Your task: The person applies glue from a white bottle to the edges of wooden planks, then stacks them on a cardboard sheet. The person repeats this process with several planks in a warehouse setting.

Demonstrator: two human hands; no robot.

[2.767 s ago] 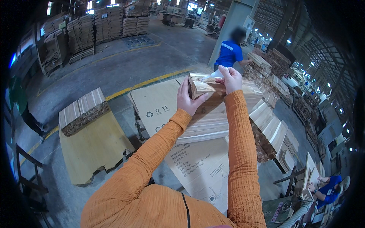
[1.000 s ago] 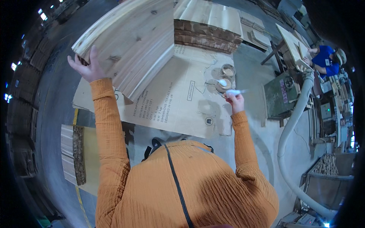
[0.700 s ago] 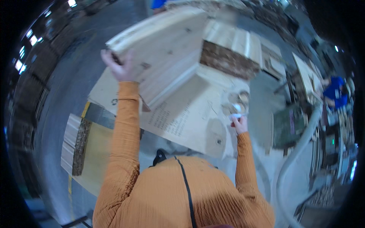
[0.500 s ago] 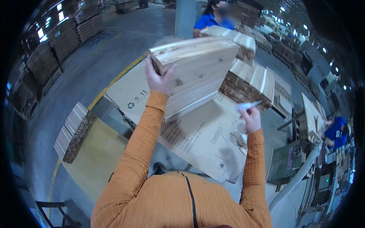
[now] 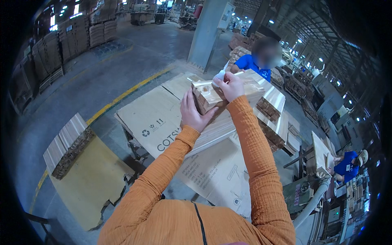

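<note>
A thick light wooden board (image 5: pixel 220 124) with knots is propped tilted on a printed cardboard sheet (image 5: pixel 161 108) in front of me. My left hand (image 5: pixel 194 112) is wrapped round its near left end, thumb on one side and fingers on the other. Closed round a small white squeeze bottle (image 5: pixel 219 78) with a thin nozzle, my right hand (image 5: pixel 232 87) is over the board's upper edge near that end. The nozzle points upward and away. Part of the board is hidden behind my right sleeve.
Stacked wooden blocks (image 5: pixel 272 102) stand just right of the board. At left, a row of wooden pieces (image 5: pixel 67 143) lies on a tan sheet (image 5: pixel 87 188). A person in blue (image 5: pixel 245 62) is across the table; another (image 5: pixel 347 165) works far right. A pillar (image 5: pixel 207 36) rises behind.
My right hand has brought the bottle from the right, over the cardboard, up and left to the board's end. The board now lies lower and more tilted; my left hand still grips it.
</note>
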